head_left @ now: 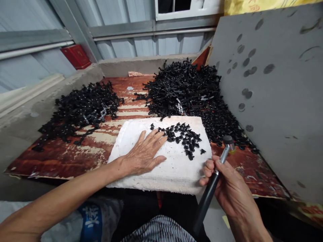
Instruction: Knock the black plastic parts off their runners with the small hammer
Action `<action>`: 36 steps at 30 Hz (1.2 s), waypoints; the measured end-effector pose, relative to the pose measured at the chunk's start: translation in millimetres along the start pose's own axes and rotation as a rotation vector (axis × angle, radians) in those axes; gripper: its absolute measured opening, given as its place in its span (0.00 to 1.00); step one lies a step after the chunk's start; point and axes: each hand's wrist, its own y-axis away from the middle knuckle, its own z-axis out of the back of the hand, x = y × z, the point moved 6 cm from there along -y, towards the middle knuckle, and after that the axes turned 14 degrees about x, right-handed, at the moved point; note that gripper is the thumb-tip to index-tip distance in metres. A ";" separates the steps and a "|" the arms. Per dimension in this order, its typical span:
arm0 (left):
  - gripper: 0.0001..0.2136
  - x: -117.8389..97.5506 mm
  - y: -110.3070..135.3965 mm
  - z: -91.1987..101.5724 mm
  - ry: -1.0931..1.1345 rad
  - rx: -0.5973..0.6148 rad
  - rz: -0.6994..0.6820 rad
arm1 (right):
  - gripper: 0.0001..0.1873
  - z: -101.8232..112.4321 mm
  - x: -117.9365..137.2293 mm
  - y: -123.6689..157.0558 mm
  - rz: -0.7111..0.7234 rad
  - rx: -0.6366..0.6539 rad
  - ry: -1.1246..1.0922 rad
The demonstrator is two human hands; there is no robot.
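My left hand [147, 153] lies palm down with fingers stretched out on a white foam board [166, 173]. Its fingertips touch the left side of a scatter of small black knob-like parts [186, 136]. My right hand [227, 178] is wrapped round a mallet [213, 185] with a black grip, a silver shaft and a dark head. The mallet is tilted, its head up beyond the board's right edge and its handle end down towards my lap. What the palm of my left hand covers is hidden.
A large heap of black linked parts [185, 89] lies behind the board, spreading right. A smaller heap [85, 107] lies to the left on the worn red-brown tabletop [101, 141]. A grey panel [272, 97] stands along the right; a red box [76, 56] sits at the back left.
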 end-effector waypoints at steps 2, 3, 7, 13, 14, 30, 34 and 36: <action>0.26 0.1 4.9 -2.7 -0.004 -0.032 -0.009 | 0.28 1.1 -0.2 0.0 0.004 -0.034 0.002; 0.24 -0.5 6.8 -2.6 -0.004 -0.054 -0.018 | 0.29 1.2 -0.3 -0.1 0.008 -0.043 0.004; 0.20 -6.7 5.2 8.8 0.012 -0.149 -0.056 | 0.30 -1.1 0.2 0.1 0.030 -0.036 0.031; 0.21 -13.8 -21.0 25.7 0.024 -0.125 -0.026 | 0.29 -6.5 1.4 2.0 0.070 -0.007 0.084; 0.20 -14.6 -21.2 25.9 0.022 -0.122 -0.022 | 0.29 -6.6 1.6 2.2 0.078 -0.002 0.089; 0.14 -12.0 -0.8 28.4 0.054 -0.259 -0.035 | 0.23 5.9 -7.2 -2.9 0.124 0.044 0.061; 0.15 4.6 -25.6 31.6 0.063 -0.262 -0.002 | 0.24 4.7 -5.2 -1.3 0.099 0.035 0.053; 0.15 10.9 -30.5 31.8 0.072 -0.260 0.003 | 0.25 4.0 -4.2 -0.1 0.077 0.026 0.047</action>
